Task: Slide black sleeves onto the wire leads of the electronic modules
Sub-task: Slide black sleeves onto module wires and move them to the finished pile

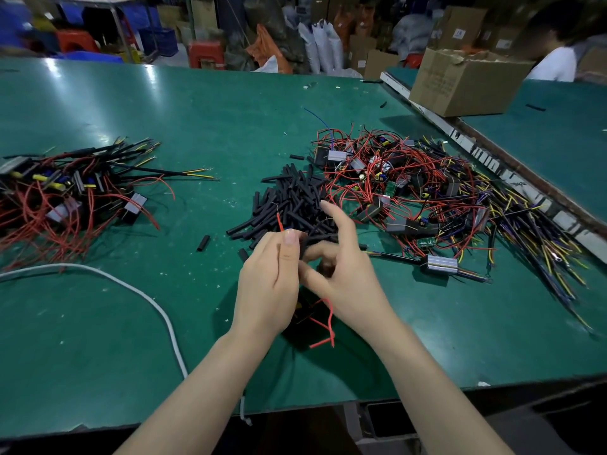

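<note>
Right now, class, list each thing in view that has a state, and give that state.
Left hand: pinches a red wire lead, tip upward.
Right hand: fingers curled round a black sleeve.
Sleeve pile: loose, heaped.
Left module pile: sleeved.
Right module pile: tangled.
Cardboard box: open.

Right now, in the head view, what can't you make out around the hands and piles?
- Module under the hands: hidden by the left hand and right hand; only a dark shape and its red wire show.
- Whether the sleeve is already on a lead: blocked by the fingers.
- Left pile of modules: cut off by the left edge.
- Person behind the cardboard box: blurred.
- Box print: too small to read.
</note>
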